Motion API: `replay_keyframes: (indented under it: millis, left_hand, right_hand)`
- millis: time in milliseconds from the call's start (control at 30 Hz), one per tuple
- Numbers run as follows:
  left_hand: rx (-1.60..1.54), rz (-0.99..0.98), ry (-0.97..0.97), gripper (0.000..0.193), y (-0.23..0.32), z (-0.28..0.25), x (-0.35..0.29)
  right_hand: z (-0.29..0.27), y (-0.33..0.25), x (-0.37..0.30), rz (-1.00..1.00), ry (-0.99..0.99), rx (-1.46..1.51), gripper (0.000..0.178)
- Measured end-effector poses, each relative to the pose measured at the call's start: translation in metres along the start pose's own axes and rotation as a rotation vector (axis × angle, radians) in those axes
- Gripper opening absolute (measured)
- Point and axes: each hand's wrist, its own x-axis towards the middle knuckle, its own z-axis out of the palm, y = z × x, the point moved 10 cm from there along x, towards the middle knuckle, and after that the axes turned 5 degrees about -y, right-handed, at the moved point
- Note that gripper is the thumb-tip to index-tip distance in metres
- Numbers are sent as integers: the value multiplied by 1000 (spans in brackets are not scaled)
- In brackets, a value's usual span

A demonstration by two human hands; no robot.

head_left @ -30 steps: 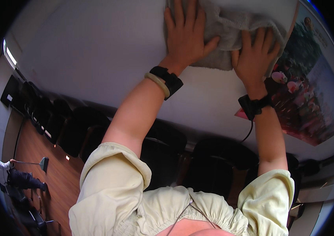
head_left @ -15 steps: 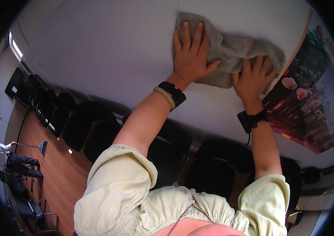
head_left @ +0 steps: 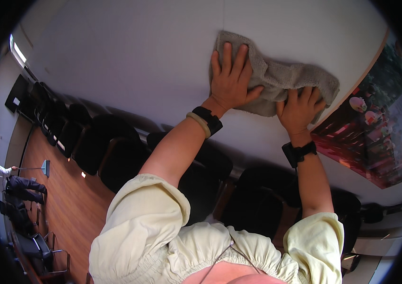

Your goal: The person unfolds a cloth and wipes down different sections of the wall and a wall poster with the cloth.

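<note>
A grey terry cloth lies spread and wrinkled against the pale wall. My left hand presses flat on the cloth's left part, its fingers stretched upward and the thumb out to the right. On the lower right part rests my right hand, fingers spread and the thumb apart. Neither hand grips the cloth. Both wrists carry black straps, and a beige band sits beside the left one.
A colourful poster is on the wall just right of my right hand. Dark chairs line the wall below my arms. At far left, a person holds a long-handled blue tool over the wooden floor.
Both hands and the cloth have slid a little down the wall in the picture. The right hand has shifted slightly left, away from the poster. The person's long-handled tool has moved slightly left.
</note>
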Motion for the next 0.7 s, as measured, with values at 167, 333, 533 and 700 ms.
replay_keyframes:
  millis: [167,333,533,700]
  left_hand:
    - [17,4,-27,73,0,10,-20]
    - [20,5,-52,72,4,21,-36]
    - [31,19,-69,72,8,31,-56]
    - [50,41,-76,73,12,42,-79]
  right_hand:
    - [5,-10,-12,-43,35,-23,41]
    - [22,-13,-28,-48,0,-24,44]
    - [33,-18,-47,-56,-5,-27,47]
    - [50,-24,-67,-79,-26,24,48]
